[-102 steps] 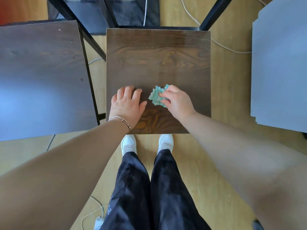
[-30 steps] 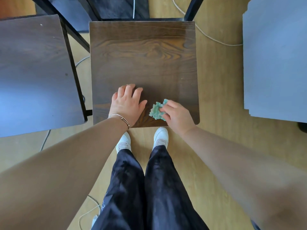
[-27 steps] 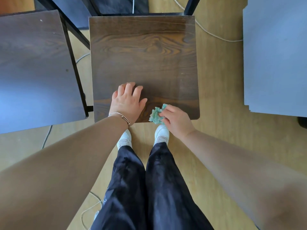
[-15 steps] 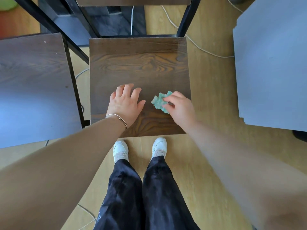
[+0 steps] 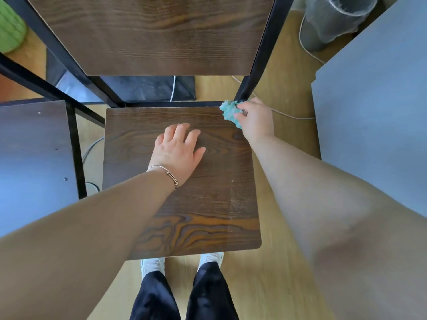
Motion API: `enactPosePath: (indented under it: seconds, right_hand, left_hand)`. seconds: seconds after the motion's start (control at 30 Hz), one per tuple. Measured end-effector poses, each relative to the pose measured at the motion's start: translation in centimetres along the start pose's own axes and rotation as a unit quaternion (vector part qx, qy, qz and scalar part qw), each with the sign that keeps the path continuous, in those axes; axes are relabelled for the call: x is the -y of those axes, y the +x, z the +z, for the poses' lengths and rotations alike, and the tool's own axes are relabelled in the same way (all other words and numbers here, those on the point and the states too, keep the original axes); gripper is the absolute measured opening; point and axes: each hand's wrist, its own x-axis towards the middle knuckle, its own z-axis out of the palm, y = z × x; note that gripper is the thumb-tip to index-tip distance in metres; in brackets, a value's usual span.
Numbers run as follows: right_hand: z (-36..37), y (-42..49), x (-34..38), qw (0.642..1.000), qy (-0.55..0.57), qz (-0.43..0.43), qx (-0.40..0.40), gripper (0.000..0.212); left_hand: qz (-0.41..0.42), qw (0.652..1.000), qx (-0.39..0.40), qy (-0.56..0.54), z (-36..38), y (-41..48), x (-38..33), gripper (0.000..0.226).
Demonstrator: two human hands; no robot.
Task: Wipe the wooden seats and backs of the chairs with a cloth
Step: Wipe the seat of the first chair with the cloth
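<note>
Cloth (image 5: 230,113) at the far right corner of the seat (image 5: 208,192).
Right hand (image 5: 255,121) clenches it; left hand (image 5: 178,151) lies flat (fingers slightly apart).

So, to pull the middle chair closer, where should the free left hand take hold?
Probably the near edge of the seat, from the front: it is a flat board, unobstructed there, so fingers can hook under. The left hand rests flat on top.

— Where is the seat (image 5: 219,192) open?
— Its near half and left strip lie bare. The left hand (image 5: 178,151) lies flat mid-seat.
— The far right corner?
— Crowded: the right hand (image 5: 255,120), gripping the cloth (image 5: 230,113), sits against the black post (image 5: 263,54).
</note>
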Motion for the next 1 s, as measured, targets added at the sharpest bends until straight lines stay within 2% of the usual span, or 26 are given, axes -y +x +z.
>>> enactPosePath:
  seconds: [0.17, 0.3, 0.53, 0.87, 1.0]
  right_hand:
    - [0.1, 0.5, -0.8, 0.999, -0.017, -0.032, 0.006, 0.024]
    - [-0.2, -1.3, -1.1, 0.997, -0.012, -0.055, 0.045, 0.020]
    - [0.8, -10.5, -2.7, 0.990, -0.002, -0.109, 0.087, 0.015]
    - [2.7, -23.7, -3.2, 0.990, 0.011, -0.088, 0.108, 0.010]
    - [3.1, -27.5, -3.5, 0.985, 0.001, -0.099, 0.138, 0.010]
  left_hand:
    - [0.020, 1.000, 0.019, 0.011, 0.7, 0.8, -0.1, 0.053]
    - [0.028, 0.999, 0.032, 0.003, 0.7, -0.1, -0.5, 0.053]
    - [0.031, 0.998, 0.061, 0.006, 1.7, -4.3, -1.2, 0.054]
    - [0.058, 0.995, 0.085, 0.011, 3.1, -11.3, -2.1, 0.058]
    - [0.057, 0.994, 0.092, 0.014, 3.9, -13.7, -2.1, 0.052]
